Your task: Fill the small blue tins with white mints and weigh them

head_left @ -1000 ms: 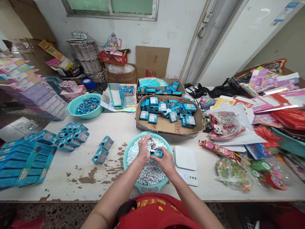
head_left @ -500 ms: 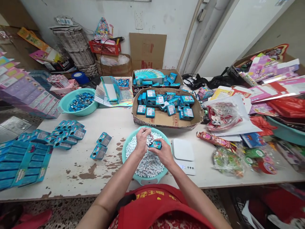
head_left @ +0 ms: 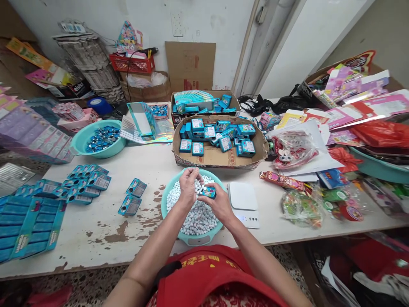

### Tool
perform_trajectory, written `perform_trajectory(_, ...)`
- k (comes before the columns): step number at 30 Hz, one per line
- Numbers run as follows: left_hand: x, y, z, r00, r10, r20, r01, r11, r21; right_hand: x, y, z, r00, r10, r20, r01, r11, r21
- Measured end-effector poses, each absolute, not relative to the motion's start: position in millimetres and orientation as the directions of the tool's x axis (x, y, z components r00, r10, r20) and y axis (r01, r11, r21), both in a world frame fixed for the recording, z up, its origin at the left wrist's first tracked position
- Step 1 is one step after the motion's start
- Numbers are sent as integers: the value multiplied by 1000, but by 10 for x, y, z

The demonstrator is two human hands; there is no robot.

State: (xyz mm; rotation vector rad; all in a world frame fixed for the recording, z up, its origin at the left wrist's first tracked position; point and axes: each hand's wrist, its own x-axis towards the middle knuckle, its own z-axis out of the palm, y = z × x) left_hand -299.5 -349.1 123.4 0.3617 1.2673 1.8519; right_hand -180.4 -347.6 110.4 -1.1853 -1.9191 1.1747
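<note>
My right hand (head_left: 220,203) is closed round a small blue box (head_left: 208,192), held tilted over a turquoise basin (head_left: 195,241). White pellets (head_left: 201,217) fill much of that basin. Just left of the box, my left hand (head_left: 189,186) is curled, with some white pellets (head_left: 198,186) at its fingers beside the end of the box. Two small blue boxes (head_left: 130,204) lie on the table left of the basin. A white scale (head_left: 243,197) stands right of the basin.
Behind the basin is a cardboard tray (head_left: 207,160) with several blue boxes. Another basin (head_left: 111,149) of blue pieces and stacked blue boxes (head_left: 83,187) are at left. Packaging and plastic bags (head_left: 300,209) cover the right side of the table (head_left: 105,247).
The camera view has shifted slightly. The blue box in my right hand has turned a little; my left hand stays close beside it with pellets.
</note>
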Motion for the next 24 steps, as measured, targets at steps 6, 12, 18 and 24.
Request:
perform_trajectory(6,-2954,-3458,1248,-578,774,-257,-514,-101,852,-1778,-3454,1062,-431,902,-7,365,167,-916)
perform_trajectory(12,-2929,-3437,1305,-533,812,-239,-530,-100,842,-1768,-3407,1090,-439,898,-26,315,127,-941)
perform_trajectory(18,-2918,-3472,1267,-521,828,-205,-482,-87,872,-1765,-3382,1038,-400,913,-72,335,73,-939)
perform_trajectory(24,-2880,-3509,1296,-512,839,-182,-487,-110,866,-1759,-3391,1033,-405,913,-43,277,78,-958)
